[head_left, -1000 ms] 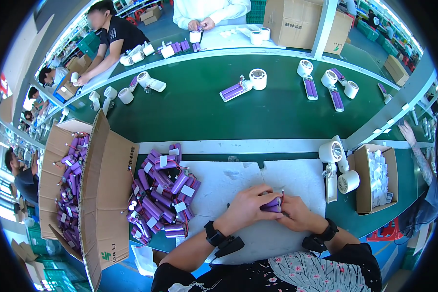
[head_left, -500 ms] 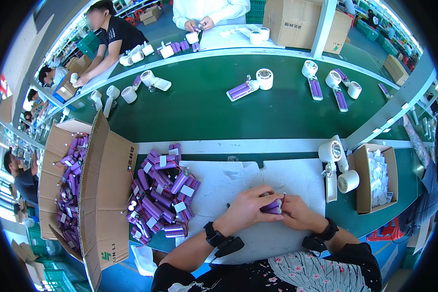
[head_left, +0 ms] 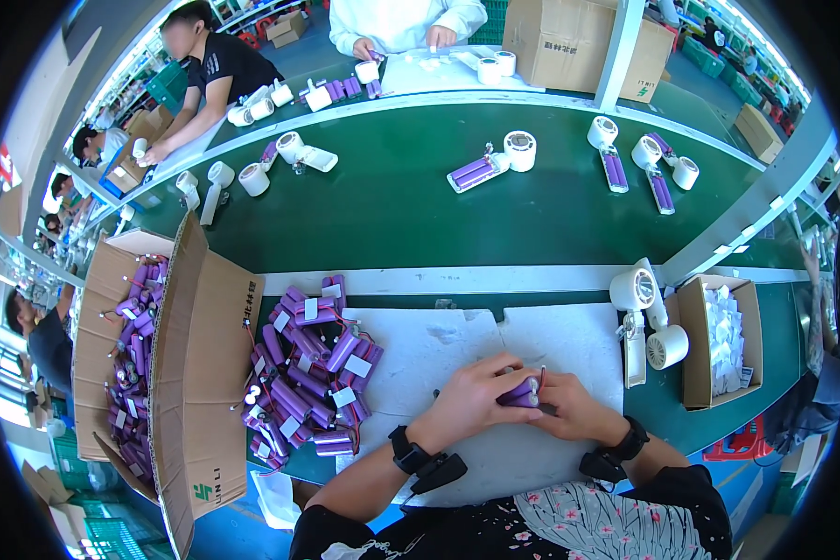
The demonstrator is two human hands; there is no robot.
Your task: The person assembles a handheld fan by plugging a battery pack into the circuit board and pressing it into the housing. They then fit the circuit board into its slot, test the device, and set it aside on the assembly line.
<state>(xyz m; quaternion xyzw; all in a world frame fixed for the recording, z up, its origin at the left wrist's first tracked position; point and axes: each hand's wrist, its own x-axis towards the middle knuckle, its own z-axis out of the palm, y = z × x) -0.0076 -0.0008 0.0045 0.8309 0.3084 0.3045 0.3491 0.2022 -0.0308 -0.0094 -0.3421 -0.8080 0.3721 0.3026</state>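
Over the white work mat (head_left: 429,350), my left hand (head_left: 471,401) is closed around a purple battery pack (head_left: 521,396), thumb and fingers on either side of it. Fingers of my right hand (head_left: 574,407) are pinched at the pack's right end, where a short red wire shows; their tips are partly hidden. Left of the mat lies a heap of purple battery packs (head_left: 294,397) with white stickers and thin wires. Two white handheld fan bodies (head_left: 633,291) rest at the mat's right edge, one with its handle opened.
A tall open carton (head_left: 201,373) of more packs stands at left. At right is a small carton (head_left: 756,345) of white pieces. Beyond a pale rail (head_left: 392,280), a green conveyor (head_left: 364,224) carries several fans. A metal post (head_left: 747,219) rises at right. Co-workers sit across.
Fans on the green conveyor have shifted slightly right. My right fingers have moved a little left along the battery pack. The hands of the co-worker opposite have moved apart.
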